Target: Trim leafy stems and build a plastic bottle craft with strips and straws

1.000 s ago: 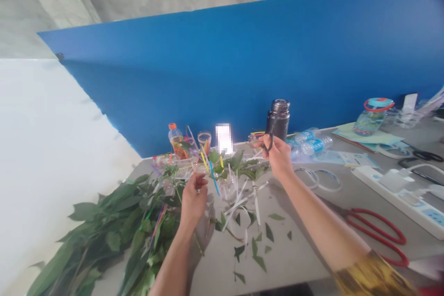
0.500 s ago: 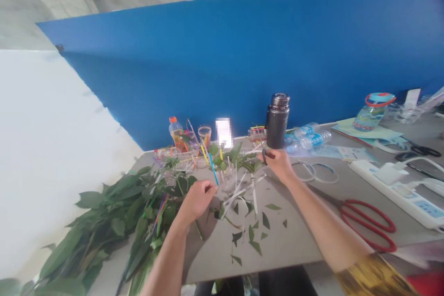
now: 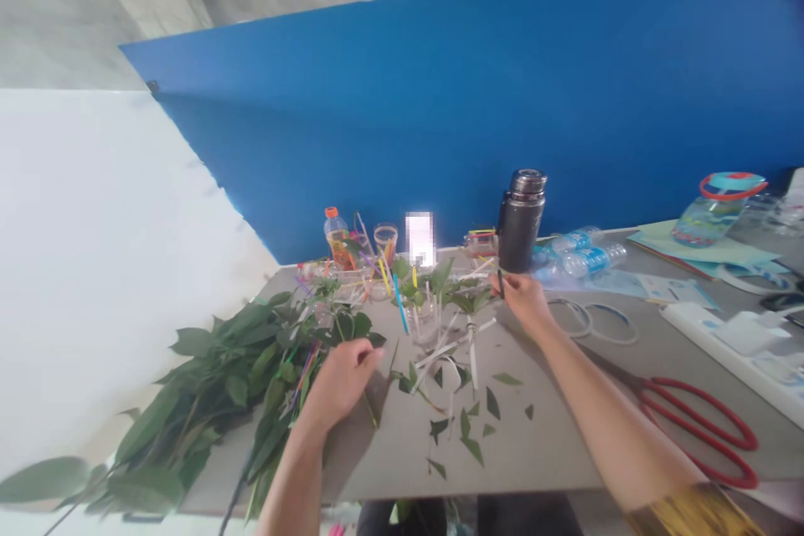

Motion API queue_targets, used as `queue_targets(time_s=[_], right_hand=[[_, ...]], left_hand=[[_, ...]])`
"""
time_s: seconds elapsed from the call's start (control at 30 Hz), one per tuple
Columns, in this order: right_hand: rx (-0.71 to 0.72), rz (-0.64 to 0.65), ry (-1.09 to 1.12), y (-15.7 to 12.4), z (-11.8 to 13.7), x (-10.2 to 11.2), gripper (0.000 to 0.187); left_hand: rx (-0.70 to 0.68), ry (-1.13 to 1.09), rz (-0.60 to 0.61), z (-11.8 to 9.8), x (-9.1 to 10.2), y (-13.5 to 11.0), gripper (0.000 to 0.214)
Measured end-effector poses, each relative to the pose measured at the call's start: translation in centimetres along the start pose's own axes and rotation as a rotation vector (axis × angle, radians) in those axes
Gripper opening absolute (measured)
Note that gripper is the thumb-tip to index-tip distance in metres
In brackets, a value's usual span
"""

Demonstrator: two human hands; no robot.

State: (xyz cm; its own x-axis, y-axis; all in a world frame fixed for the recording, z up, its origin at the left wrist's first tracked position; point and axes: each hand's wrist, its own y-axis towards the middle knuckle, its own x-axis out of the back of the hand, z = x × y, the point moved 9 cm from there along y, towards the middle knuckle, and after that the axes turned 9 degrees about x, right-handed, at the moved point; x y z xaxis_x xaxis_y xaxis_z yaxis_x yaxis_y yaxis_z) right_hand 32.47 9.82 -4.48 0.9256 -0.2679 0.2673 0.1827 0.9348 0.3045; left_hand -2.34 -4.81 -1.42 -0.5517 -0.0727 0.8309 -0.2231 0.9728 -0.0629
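Head view: right hand (image 3: 526,303), closed on black-handled scissors (image 3: 501,285). Left hand (image 3: 341,378), curled beside leafy stems (image 3: 267,362); I cannot tell its grip

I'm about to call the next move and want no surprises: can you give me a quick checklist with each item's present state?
1. Right hand has a hold on the black tool: ok, it is between the fingers.
2. Left hand grip: cannot tell; the fingers are curled and whatever is inside them is hidden.
3. Dark flask standing upright: ok.
4. Right hand apart from the flask: cannot tell; they nearly meet in this view.
5. Table free of leaf scraps: not ok, several lie between the forearms.
6. Red-handled scissors apart from the right hand: ok, they lie beside the right forearm.
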Motion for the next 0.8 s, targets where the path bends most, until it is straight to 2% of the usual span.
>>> queue_targets(time_s=[0.13,0.2,0.33,0.43,0.5,0.53,0.6,0.8], right_hand=[[0.029,0.028,-0.05,0.3,-0.6,-0.3,0.043],[0.04,0.037,-0.059,0.4,-0.9,-0.3,0.043],[0.068,0.055,-0.076,0.5,-1.2,-0.5,0.043],[0.091,0.07,-0.088,0.5,-1.2,-0.6,0.042],[0.106,0.087,-0.09,0.5,-1.0,-0.7,0.043],[0.111,0.094,-0.093,0.4,-1.0,-0.7,0.043],[0.122,0.111,-0.1,0.3,-0.7,-0.9,0.043],[0.135,0.149,-0.142,-0.1,0.0,-1.2,0.046]], left_hand=[[0.131,-0.064,-0.407,4.3,7.0,1.6,0.019],[0.184,-0.088,-0.553,6.2,9.9,2.4,0.027],[0.214,-0.025,-0.65,8.6,13.7,4.5,0.029],[0.298,0.102,-0.678,11.0,16.1,5.7,0.03],[0.347,0.217,-0.574,12.8,16.5,7.0,0.031],[0.361,0.269,-0.489,13.7,16.2,7.7,0.03],[0.361,0.302,-0.397,15.2,15.7,8.8,0.024],[0.315,0.324,-0.221,16.9,12.1,10.9,0.013]])
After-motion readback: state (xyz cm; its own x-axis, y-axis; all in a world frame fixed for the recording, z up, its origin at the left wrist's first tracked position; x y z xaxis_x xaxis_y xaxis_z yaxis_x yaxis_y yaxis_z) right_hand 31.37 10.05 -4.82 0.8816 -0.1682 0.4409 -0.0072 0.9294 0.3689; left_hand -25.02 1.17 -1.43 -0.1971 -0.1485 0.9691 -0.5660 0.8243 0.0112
